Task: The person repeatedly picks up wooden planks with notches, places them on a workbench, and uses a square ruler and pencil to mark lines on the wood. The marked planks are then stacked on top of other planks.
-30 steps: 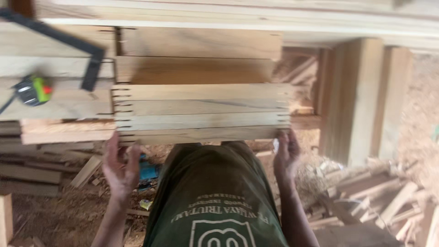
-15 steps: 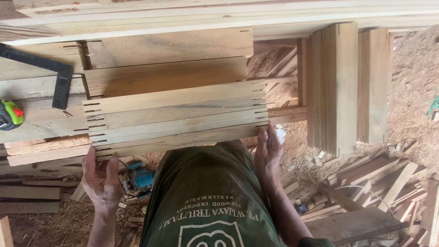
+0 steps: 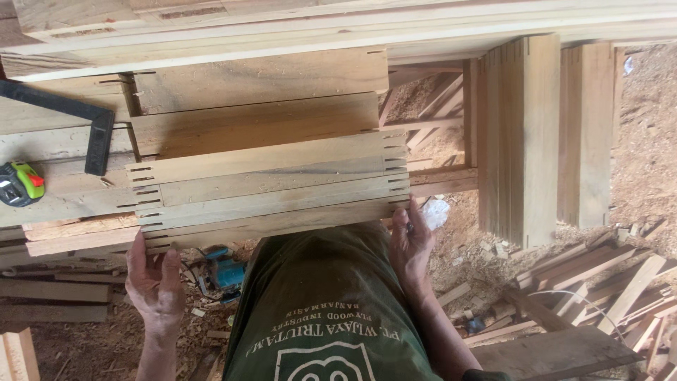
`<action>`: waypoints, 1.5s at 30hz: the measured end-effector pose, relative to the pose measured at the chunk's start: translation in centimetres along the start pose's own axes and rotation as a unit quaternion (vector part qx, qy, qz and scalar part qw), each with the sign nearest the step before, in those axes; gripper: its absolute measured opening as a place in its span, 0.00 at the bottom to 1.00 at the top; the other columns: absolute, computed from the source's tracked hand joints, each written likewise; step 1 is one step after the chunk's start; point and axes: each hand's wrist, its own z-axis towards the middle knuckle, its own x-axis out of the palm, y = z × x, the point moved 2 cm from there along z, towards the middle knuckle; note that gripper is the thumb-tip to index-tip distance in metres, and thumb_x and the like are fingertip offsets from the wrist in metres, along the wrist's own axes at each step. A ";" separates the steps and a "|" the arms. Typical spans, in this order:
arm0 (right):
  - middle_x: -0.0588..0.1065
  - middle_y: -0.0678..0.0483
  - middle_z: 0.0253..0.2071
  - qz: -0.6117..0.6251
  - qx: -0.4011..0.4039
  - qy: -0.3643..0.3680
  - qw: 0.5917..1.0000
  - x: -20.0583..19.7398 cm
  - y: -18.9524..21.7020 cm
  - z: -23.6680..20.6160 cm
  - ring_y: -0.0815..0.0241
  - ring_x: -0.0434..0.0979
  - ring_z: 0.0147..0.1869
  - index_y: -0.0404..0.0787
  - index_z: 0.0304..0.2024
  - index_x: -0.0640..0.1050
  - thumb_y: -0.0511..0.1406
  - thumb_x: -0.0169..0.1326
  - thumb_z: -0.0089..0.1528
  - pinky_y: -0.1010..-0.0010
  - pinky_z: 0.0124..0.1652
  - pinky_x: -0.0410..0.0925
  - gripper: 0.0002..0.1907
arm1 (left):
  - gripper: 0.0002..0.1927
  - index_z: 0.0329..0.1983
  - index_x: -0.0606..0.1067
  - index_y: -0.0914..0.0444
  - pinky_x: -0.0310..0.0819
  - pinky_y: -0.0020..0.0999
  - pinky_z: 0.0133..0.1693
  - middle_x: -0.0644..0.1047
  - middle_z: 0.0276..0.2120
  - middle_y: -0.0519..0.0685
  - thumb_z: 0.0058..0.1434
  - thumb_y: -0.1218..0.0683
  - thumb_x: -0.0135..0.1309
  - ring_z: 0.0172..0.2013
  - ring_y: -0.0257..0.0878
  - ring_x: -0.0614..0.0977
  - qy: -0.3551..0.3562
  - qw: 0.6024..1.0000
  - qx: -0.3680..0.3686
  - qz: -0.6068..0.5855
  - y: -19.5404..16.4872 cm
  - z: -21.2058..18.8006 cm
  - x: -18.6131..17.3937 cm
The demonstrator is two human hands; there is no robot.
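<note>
— What's the place like?
— A rough plank table (image 3: 63, 144) in a wood shop; the floor (image 3: 635, 162) is dirt and sawdust, strewn with offcuts (image 3: 606, 282). More boards (image 3: 525, 134) stand stacked on edge to the right.

— And the wood itself?
— Pale, sawn boards (image 3: 268, 187), four or so side by side, long and flat, with notched joint cuts at both ends. They lie at the table's near edge, slightly skewed. A black square (image 3: 95, 127) and a green tape measure (image 3: 20, 183) sit to the left; a blue power tool (image 3: 226, 271) is on the floor below.

— The hands?
— Left hand (image 3: 156, 279) at the boards' left end, fingers spread and only touching underneath. Right hand (image 3: 410, 243) grasps the right end.

— Changed from earlier?
— The boards have swung more askew, and the view has shifted right.
</note>
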 end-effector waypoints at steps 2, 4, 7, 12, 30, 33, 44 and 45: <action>0.78 0.49 0.30 -0.036 0.012 0.007 0.999 -0.2 -0.1 0.0 0.70 0.76 0.28 0.29 0.65 0.71 0.45 0.41 0.76 0.78 0.21 0.71 0.27 | 0.32 0.72 0.63 0.75 0.74 0.22 0.37 0.78 0.38 0.48 0.75 0.50 0.56 0.35 0.28 0.78 0.001 1.000 0.012 -0.018 -0.2 -0.3 0.0; 0.77 0.48 0.29 -0.049 0.015 0.016 0.999 -0.6 -0.5 0.1 0.70 0.74 0.24 0.30 0.62 0.74 0.44 0.42 0.74 0.78 0.18 0.69 0.25 | 0.33 0.73 0.62 0.76 0.72 0.21 0.38 0.78 0.38 0.48 0.74 0.50 0.56 0.36 0.28 0.77 -0.004 1.000 0.003 -0.019 -0.2 -0.5 0.0; 0.79 0.50 0.29 -0.045 -0.004 0.037 0.998 -1.4 -1.3 1.2 0.70 0.74 0.21 0.32 0.57 0.77 0.42 0.45 0.71 0.77 0.15 0.68 0.22 | 0.36 0.76 0.64 0.75 0.69 0.22 0.34 0.78 0.34 0.51 0.71 0.51 0.57 0.33 0.30 0.75 -0.016 0.999 -0.034 0.015 0.0 -0.6 -0.2; 0.80 0.50 0.40 -0.142 -0.271 0.011 0.952 -5.8 -0.4 8.6 0.66 0.82 0.34 0.46 0.51 0.75 0.40 0.52 0.77 0.80 0.27 0.75 0.07 | 0.34 0.73 0.62 0.78 0.76 0.23 0.45 0.79 0.46 0.57 0.72 0.52 0.58 0.47 0.34 0.81 -0.031 0.999 -0.025 -0.026 0.3 -0.6 0.1; 0.73 0.52 0.32 -0.565 -0.553 -0.036 0.611 -8.1 13.3 27.2 0.63 0.72 0.30 0.33 0.54 0.78 0.46 0.58 0.62 0.76 0.22 0.65 0.26 | 0.22 0.67 0.70 0.64 0.85 0.38 0.55 0.73 0.53 0.57 0.75 0.51 0.56 0.52 0.45 0.78 -0.047 0.966 0.252 0.031 -9.6 4.2 2.1; 0.74 0.50 0.32 -0.501 -0.600 -0.045 0.622 -4.4 16.2 22.8 0.66 0.69 0.26 0.32 0.46 0.80 0.44 0.53 0.69 0.79 0.19 0.59 0.19 | 0.21 0.69 0.68 0.64 0.80 0.43 0.59 0.75 0.56 0.58 0.76 0.53 0.53 0.55 0.45 0.80 0.096 0.959 0.219 -0.151 -13.4 5.8 6.1; 0.73 0.55 0.29 -0.412 -0.548 0.081 0.723 4.1 23.4 8.8 0.66 0.66 0.24 0.41 0.29 0.80 0.48 0.64 0.54 0.72 0.21 0.62 0.18 | 0.37 0.72 0.59 0.58 0.83 0.46 0.52 0.73 0.61 0.59 0.62 0.42 0.52 0.56 0.49 0.81 0.454 0.879 -0.066 -0.132 -27.7 15.6 20.7; 0.73 0.56 0.28 -0.371 -0.530 0.127 0.752 3.8 23.6 8.8 0.64 0.67 0.25 0.41 0.28 0.80 0.51 0.64 0.50 0.69 0.22 0.63 0.21 | 0.37 0.73 0.59 0.59 0.82 0.45 0.56 0.74 0.62 0.59 0.63 0.43 0.53 0.59 0.49 0.80 0.454 0.881 -0.041 -0.130 -28.1 15.5 20.6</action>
